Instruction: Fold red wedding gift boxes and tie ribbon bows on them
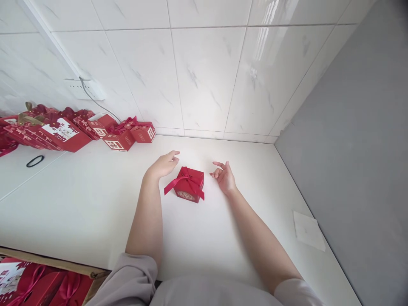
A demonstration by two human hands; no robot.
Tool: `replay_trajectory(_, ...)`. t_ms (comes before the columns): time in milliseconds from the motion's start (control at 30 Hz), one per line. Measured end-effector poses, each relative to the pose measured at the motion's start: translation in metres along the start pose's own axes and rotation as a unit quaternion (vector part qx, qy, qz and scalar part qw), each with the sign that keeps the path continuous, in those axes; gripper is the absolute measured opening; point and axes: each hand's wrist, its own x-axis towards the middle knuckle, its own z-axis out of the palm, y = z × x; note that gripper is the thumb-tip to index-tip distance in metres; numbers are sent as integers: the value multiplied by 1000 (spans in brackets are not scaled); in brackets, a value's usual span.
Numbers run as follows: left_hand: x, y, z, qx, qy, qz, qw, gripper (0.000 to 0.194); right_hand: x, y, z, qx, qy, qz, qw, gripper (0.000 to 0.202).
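Observation:
A small red gift box [188, 183] with a red ribbon bow tied on top and a pale round emblem on its front stands on the white countertop [204, 238]. To its left and slightly behind, my left hand [165, 164] hovers with fingers stretched out, holding nothing. On the other side, my right hand [225, 177] is apart from the box, palm turned inward, fingers loosely bent and spread, with nothing in them. Both ribbon tails hang down over the front of the box.
Several red gift boxes [119, 140] and red gift bags [66, 134] line the wall at the left. A black elastic band [35, 161] lies before them. At lower left is a cardboard carton [73, 267] of red packages. A white square [308, 230] sits near the grey panel [350, 148].

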Motion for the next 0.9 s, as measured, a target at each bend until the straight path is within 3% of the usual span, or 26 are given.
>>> replay_trajectory(100,-15,17,8,45,41,-9,998,63,4,2,-3,16,11,3,1000,55)
replay_trajectory(233,-43,46,39,154,3,-3,988,96,7,6,-3,19,7,9,1000,51)
replay_trajectory(367,-64,59,64,241,-14,20,970,91,6,7,-7,20,5,13,1000,49)
replay_trajectory(533,-95,40,74,248,-78,84,962,83,0,7,-13,16,1,19,1000,44)
replay_trajectory(667,-140,13,83,221,8,103,970,68,-2,9,-19,9,-2,17,1000,45)
replay_trajectory(733,-170,-1,75,184,2,127,975,65,-2,10,-21,5,-1,16,1000,44)
replay_trajectory(833,-223,-29,38,116,0,96,989,69,-1,11,-25,0,1,14,1000,43)
replay_trajectory(900,-265,-54,3,119,103,45,987,75,0,11,-26,-3,1,14,1000,42)
